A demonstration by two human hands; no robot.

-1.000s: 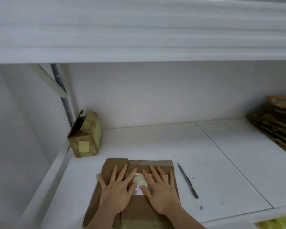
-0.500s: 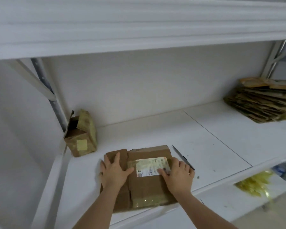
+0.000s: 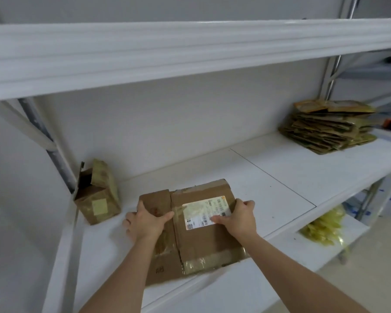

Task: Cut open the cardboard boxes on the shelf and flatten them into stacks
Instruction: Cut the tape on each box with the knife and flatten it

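Observation:
A flattened brown cardboard box (image 3: 203, 240) with a white shipping label lies on the white shelf (image 3: 280, 177), its near edge sticking out past the shelf front. My left hand (image 3: 147, 220) grips its left edge, thumb on top. My right hand (image 3: 239, 216) grips the right edge, thumb on the label. A small brown box (image 3: 97, 195), still standing with its top flap open, sits at the shelf's back left. The knife is hidden from view.
A stack of flattened cardboard (image 3: 327, 125) lies at the shelf's far right. The upper shelf beam (image 3: 190, 53) hangs overhead. A grey upright post (image 3: 54, 154) stands at the left. Crumpled yellow tape (image 3: 323, 229) lies on a lower shelf to the right.
My hands went from pressing flat on the cardboard to gripping its left and right edges. The box has turned and slid toward the shelf front. The knife is no longer visible.

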